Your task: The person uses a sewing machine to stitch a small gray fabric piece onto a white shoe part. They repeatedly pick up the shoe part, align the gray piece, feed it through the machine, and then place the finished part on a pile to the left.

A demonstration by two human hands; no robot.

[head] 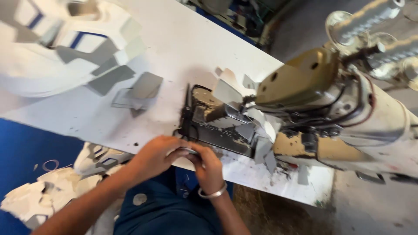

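Both hands are seen at the near edge of a white table (183, 39), brought together just in front of the dark bed of an industrial sewing machine (331, 109). The left hand (154, 156) is curled, its fingers bent inward over a small flat grey piece (190, 151) that is pinched between the two hands; the right hand (210, 167), with a silver bangle (212, 193) worn at the wrist, is closed narrowly on the same piece from the other side. What the piece is cannot be told through the blur. Grey cut fabric pieces (139, 89) are laid on the table to the left, well apart from the hands, and more are heaped beside the machine's head. White and grey shoe uppers (52, 187) are piled below the table edge, by the left forearm.
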